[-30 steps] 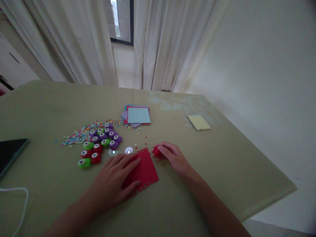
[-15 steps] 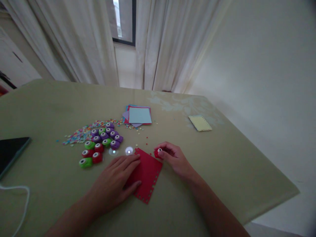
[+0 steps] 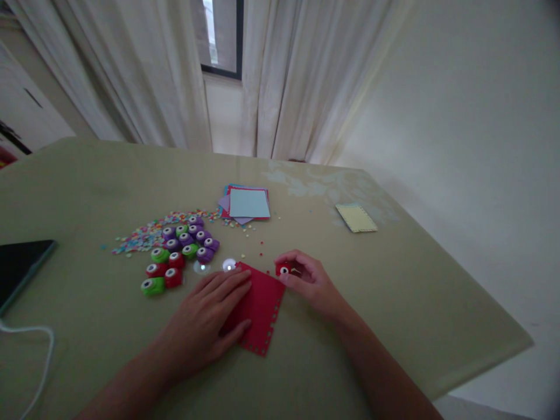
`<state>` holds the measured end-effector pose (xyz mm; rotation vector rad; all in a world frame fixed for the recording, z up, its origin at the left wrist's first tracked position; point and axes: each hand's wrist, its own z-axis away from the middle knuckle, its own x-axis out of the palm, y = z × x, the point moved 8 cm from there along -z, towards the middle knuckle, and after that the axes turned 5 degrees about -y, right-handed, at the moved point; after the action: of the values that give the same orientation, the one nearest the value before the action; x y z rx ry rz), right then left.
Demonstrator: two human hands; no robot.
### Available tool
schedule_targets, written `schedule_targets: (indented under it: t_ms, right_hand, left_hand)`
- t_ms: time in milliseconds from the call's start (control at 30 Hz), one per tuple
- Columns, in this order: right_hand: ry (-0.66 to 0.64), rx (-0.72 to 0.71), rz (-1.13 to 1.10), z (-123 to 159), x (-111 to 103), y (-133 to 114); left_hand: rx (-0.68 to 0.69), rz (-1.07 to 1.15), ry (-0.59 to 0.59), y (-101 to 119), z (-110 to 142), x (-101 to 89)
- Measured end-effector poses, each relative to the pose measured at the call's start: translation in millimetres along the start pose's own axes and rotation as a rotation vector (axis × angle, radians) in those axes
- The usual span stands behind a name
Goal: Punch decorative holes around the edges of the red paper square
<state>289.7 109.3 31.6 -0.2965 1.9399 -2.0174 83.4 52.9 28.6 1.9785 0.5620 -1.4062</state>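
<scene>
A red sheet of paper (image 3: 262, 309) lies tilted on the table, with small holes punched along its right and lower edges. My left hand (image 3: 214, 315) rests flat across its left side, fingers stretched out and thumb apart. At the sheet's upper right corner, my right hand (image 3: 310, 280) holds a small red craft punch (image 3: 284, 268) between thumb and fingers. The punch's white and black top faces up. Whether the paper's edge sits inside its slot I cannot tell. A few red paper bits (image 3: 261, 254) are scattered just beyond the sheet.
Several purple, green and red craft punches (image 3: 184, 239) cluster at the left, before a heap of coloured confetti (image 3: 142, 238). Two clear discs (image 3: 229, 265) lie near the red sheet. Farther back are stacked paper squares (image 3: 249, 203) and a yellow card (image 3: 356, 218). A dark tablet (image 3: 24, 268) lies far left.
The red sheet has turned slightly, its right corner shifting a little left. My right thumb has slid from the punch's top to its near lower edge. My left hand stays flat on the sheet.
</scene>
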Motion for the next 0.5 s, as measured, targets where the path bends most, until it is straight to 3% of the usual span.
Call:
schedule_targets:
  t_ms: [67,233,400,500]
  right_hand:
    - [-0.023,0.013,0.14,1,1,-2]
    - [-0.054,0.035,0.361,2,0,-8]
    - [-0.099,0.006,0.504,3,0,-11]
    - [-0.105,-0.046,0.57,2,2,-13]
  left_hand:
    - [0.022,-0.01,-0.021,2,0,1.6]
    - [-0.09,-0.027,-0.024,-10,3,-2.1]
    - [0.017,0.033,-0.06,-1,2,1.7]
    - [-0.021,0.032,-0.06,-2,2,4.7]
